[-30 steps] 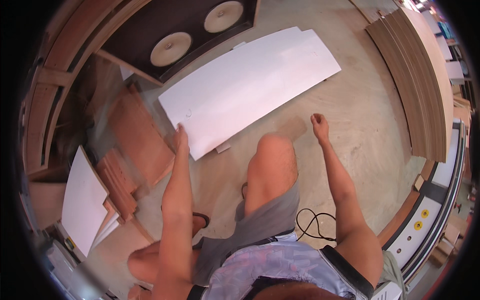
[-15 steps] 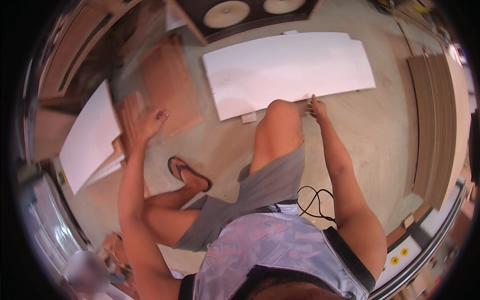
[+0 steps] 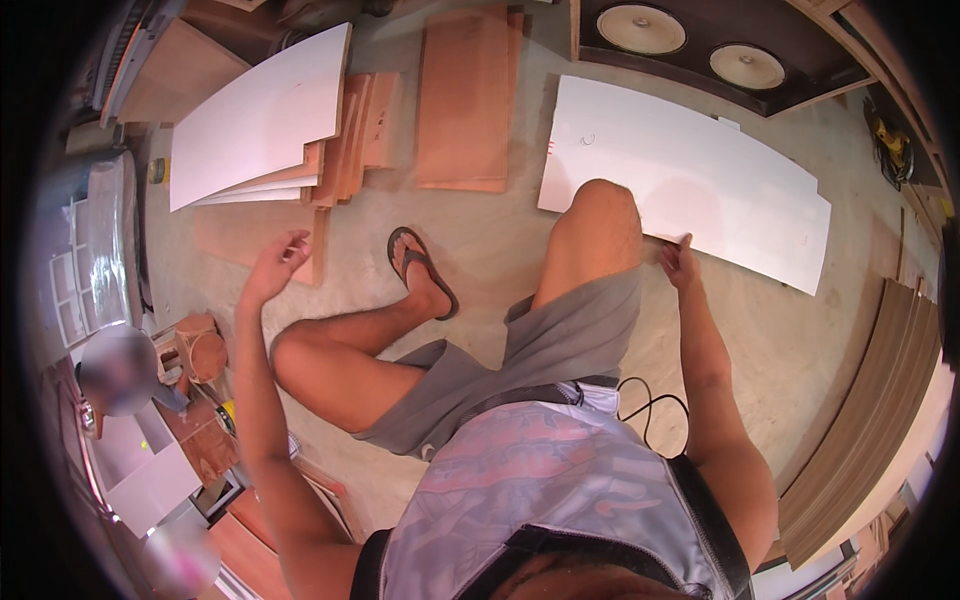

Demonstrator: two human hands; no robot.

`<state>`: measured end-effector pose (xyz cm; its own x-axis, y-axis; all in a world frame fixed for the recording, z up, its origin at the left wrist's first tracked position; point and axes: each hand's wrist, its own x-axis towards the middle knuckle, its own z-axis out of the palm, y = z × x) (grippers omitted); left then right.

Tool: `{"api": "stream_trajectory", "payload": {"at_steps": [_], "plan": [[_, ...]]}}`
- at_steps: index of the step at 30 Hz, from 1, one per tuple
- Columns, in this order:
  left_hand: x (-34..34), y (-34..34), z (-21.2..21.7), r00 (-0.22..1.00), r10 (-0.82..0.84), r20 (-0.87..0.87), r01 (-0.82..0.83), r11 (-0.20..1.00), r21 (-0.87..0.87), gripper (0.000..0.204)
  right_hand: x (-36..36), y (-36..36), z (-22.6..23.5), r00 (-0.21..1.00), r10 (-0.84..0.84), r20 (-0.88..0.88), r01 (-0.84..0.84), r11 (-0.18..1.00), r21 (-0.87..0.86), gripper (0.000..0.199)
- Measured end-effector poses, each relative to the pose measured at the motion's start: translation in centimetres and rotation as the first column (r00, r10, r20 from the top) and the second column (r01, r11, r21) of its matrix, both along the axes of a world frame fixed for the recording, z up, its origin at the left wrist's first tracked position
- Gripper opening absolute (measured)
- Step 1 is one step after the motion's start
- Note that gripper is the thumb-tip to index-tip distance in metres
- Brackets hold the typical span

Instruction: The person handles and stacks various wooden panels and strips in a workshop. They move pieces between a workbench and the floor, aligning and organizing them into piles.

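The person crouches on the concrete floor (image 3: pixel 500 240) of a workshop, one knee raised. The right hand (image 3: pixel 680 262) is at the near edge of a large white board (image 3: pixel 690 170) that lies flat on the floor in front of the right knee. Its grip is pressed together on that edge, the fingers curled around it, so the hand pinches the board. The raised knee covers a part of the board's near edge, just beside the hand.

The left hand (image 3: pixel 275 265) is held out to the left, above the floor, and touches nothing. Its grip is loosely spread, with the fingers half bent. It is near a flat brown panel (image 3: pixel 250 235) on the floor and the lower corner of a stack of white sheets (image 3: pixel 255 120), which rests on some brown plywood pieces (image 3: pixel 350 130). A separate brown plywood sheet (image 3: pixel 465 100) lies between this stack and the white board.

The left foot wears a dark sandal (image 3: pixel 420 265) and stands on the floor between the two hands. Beyond the white board there is a dark panel with two round pale discs (image 3: pixel 700 45). A black cable (image 3: pixel 650 405) lies on the floor beside the right arm, and long brown boards (image 3: pixel 860 420) are stacked at the right.
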<state>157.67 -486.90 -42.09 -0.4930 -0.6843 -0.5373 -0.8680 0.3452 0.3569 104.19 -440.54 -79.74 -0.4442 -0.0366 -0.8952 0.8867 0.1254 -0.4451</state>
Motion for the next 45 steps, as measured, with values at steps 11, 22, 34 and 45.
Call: {"api": "stream_trajectory", "payload": {"at_steps": [11,22,34,45], "plan": [[1.0,0.8,-2.5,0.995,0.103,-0.021,-0.093,0.956,0.279,0.044,4.0,-6.8,3.6,0.982,0.175,-0.068,-0.170,0.983,0.076,0.065],[2.6,-2.1,-3.6,0.980,0.177,0.091,-0.197,0.931,0.309,0.045,3.4,-6.9,3.3,0.947,0.312,-0.071,-0.292,0.933,0.213,0.069],[4.7,-3.3,-4.7,0.983,0.178,0.049,-0.183,0.911,0.369,0.048,4.4,-7.1,-0.3,0.936,0.326,-0.129,-0.305,0.939,0.162,0.074],[4.0,-2.1,-4.3,0.978,0.191,0.078,-0.206,0.919,0.336,0.048,5.0,-6.2,0.9,0.913,0.374,-0.166,-0.338,0.918,0.210,0.073]]}}
